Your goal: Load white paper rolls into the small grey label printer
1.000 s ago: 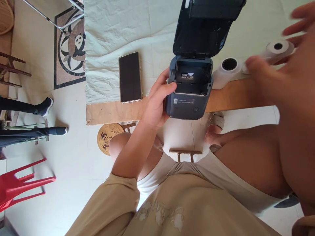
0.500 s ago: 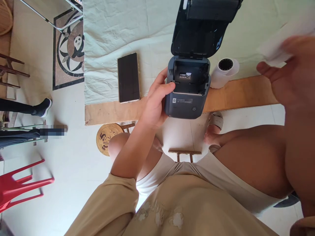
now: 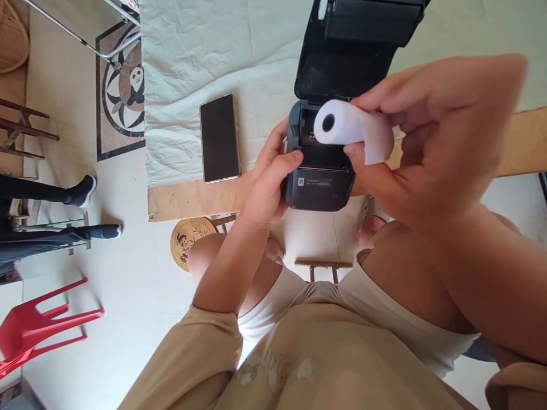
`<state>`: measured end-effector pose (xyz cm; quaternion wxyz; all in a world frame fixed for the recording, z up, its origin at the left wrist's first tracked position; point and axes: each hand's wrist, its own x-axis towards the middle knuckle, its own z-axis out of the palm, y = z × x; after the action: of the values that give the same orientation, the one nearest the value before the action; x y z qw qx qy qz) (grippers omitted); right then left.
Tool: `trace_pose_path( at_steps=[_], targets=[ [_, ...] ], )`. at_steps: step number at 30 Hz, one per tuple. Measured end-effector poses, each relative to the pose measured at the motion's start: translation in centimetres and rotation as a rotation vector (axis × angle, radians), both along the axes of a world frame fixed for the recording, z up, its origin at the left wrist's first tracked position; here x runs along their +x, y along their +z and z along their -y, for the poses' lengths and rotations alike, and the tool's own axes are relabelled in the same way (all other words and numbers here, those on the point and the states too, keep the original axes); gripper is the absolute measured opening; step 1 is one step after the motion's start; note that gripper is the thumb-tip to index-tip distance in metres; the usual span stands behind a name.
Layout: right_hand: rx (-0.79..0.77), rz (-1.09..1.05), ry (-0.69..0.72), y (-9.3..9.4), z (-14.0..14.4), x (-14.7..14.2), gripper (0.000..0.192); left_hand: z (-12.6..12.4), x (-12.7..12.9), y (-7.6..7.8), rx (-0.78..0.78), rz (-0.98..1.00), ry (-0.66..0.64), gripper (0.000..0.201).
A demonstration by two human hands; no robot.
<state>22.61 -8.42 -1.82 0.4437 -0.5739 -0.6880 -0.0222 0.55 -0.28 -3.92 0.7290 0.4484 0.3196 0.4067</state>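
My left hand (image 3: 273, 176) grips the left side of a dark label printer (image 3: 318, 188), its thumb on the rim of the paper bay. The printer's black lid (image 3: 346, 68) stands swung open, away from me. Between the thumb and fingers of my right hand (image 3: 440, 131) is a white paper roll (image 3: 342, 122) with a small dark core hole and a loose end hanging down. The roll is over the right part of the open bay and hides much of it; whether it touches the printer I cannot tell.
A smartphone (image 3: 220, 138) lies on the pale green cloth (image 3: 183, 68) left of the printer. The table's bare wooden edge (image 3: 192, 199) runs below. A round stool (image 3: 188, 239) is by my left knee, a red plastic stool (image 3: 38, 324) farther left. Another person's feet (image 3: 85, 191) show at left.
My right hand has come in from the far right, bringing the white paper roll over the printer's bay. The white roll standing right of the printer is now out of sight. My left hand keeps its grip.
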Motion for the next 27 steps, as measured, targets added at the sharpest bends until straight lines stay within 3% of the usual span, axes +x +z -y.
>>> trace_pose_path(
  at_steps=[4,11,18,23,27],
  targets=[
    [0.034,0.197,-0.052,1.1,-0.8,0.3,0.032,-0.5,-0.4,-1.1,0.034,-0.018,-0.055,0.085],
    [-0.040,0.171,0.029,0.3,-1.6,0.6,0.032,-0.4,-0.7,-1.5,0.070,-0.080,-0.089,0.097],
    [0.171,0.194,0.178,1.0,-1.1,0.7,0.042,-0.6,-0.5,-1.8,0.117,-0.045,-0.124,0.096],
    [0.157,0.152,0.295,1.4,0.7,-1.2,0.025,-0.7,-0.1,-2.5,0.192,-0.089,-0.068,0.101],
    [0.135,0.141,0.252,0.7,1.4,-2.3,0.011,-1.1,-0.3,-3.3,0.281,-0.129,-0.095,0.110]
  ],
)
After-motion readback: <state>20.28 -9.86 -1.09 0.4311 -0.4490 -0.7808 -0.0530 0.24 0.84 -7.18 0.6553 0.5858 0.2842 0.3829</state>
